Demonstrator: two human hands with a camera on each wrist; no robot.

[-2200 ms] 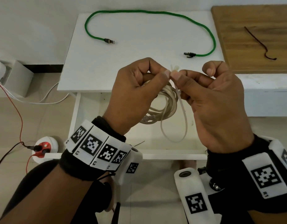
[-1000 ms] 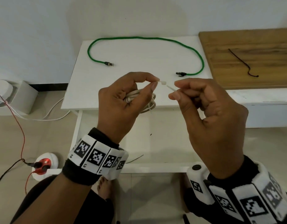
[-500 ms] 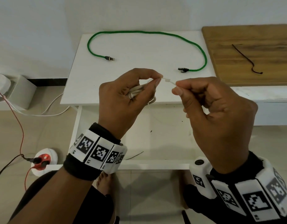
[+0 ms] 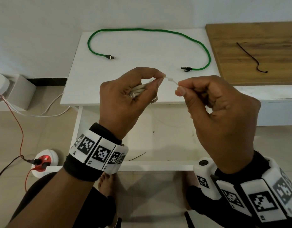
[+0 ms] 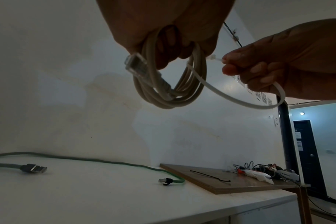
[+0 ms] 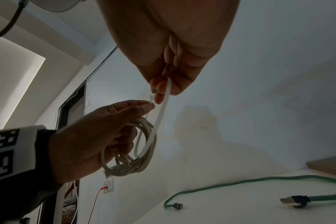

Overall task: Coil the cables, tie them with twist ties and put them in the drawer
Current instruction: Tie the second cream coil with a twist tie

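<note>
Starting at the far left, a white box (image 4: 21,91) sits on the floor beside the wall, with a red wire (image 4: 15,119) trailing down to a round socket block (image 4: 44,162) nearer the person. To its right stands the white table (image 4: 142,51), and on its far part lies the green cable (image 4: 151,30), uncoiled in a wide arc with both plugs pointing toward the middle.

Above the table's near edge the left hand (image 4: 125,102) is curled round the coiled beige cable (image 5: 169,84); thumb and forefinger pinch the square head of a white tie (image 5: 230,97) (a ratchet-type strap, by its look). The coil hangs below the fist, one clear plug (image 5: 136,65) sticking out on the left in the left wrist view. The tie runs from the head down through the coil in a loose loop and up again to the right hand (image 4: 224,116), whose thumb and forefinger pinch the strap just right of the head, the other fingers folded in. The two hands are close together but not touching.

Below them the open drawer (image 4: 158,167) shows its pale floor. At the far right a wooden board (image 4: 257,46) lies on the table surface, carrying a black tie (image 4: 250,58).
</note>
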